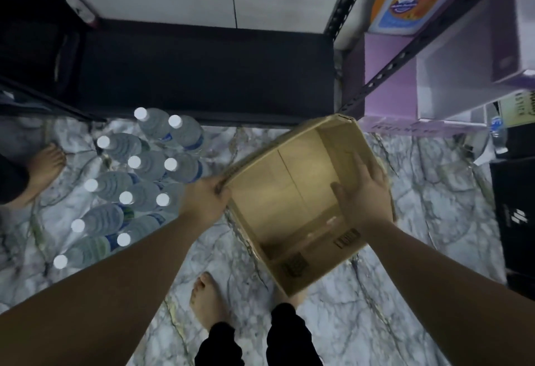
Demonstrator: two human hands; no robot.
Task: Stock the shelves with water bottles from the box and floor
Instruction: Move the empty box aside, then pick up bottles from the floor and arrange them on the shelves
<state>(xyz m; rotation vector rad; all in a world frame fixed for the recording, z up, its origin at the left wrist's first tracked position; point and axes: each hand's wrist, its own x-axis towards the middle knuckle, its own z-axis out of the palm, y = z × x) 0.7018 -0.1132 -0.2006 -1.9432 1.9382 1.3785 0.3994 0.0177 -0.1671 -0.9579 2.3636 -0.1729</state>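
Observation:
An open cardboard box [292, 189] hangs above the marble floor, tilted, and I see nothing inside it. My left hand [207, 199] grips its left rim. My right hand [363, 195] holds the right wall, fingers over the edge into the box. Several clear water bottles with white caps [150, 171] stand in a cluster on the floor to the left of the box. The dark bottom shelf [202, 76] of the black metal rack lies straight ahead, with no bottles on it.
Another person's bare foot [46, 163] stands at the far left by the bottles. My own feet [207, 302] are below the box. Purple and white cartons [428, 76] fill the right-hand rack. A single bottle [498, 134] and a black crate [514, 215] sit at right.

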